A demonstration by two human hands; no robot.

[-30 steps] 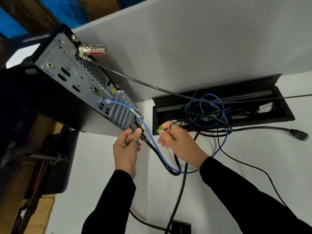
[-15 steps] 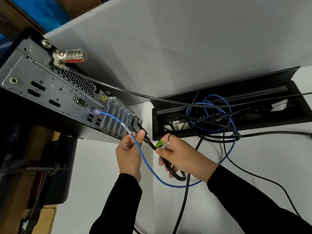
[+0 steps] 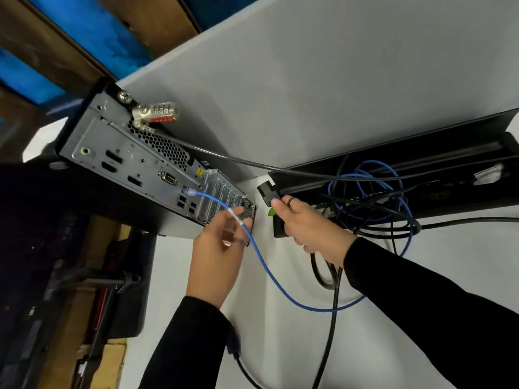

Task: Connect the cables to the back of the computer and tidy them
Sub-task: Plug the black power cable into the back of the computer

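1. A pale grey desk is seen, backed by a grey partition panel; beyond the panel, brown and blue surfaces are visible at the upper left.
2. A black cable tray with its lid raised is set into the desk, and coils of blue and black cable are bundled inside it.
3. The computer is placed at the desk's left edge, its grey metal rear panel turned toward the camera, with ports, a honeycomb vent and slot covers shown.
4. A silver combination lock is fixed to the rear panel's upper corner, and a steel cable is led from it toward the tray.
5. A blue network cable is plugged into the rear panel and is draped across the desk to the tray.
6. The blue cable is pinched by the left hand just beside the slot covers.
7. A black power plug is gripped by the right hand, held between the computer and the tray, apart from the rear panel.
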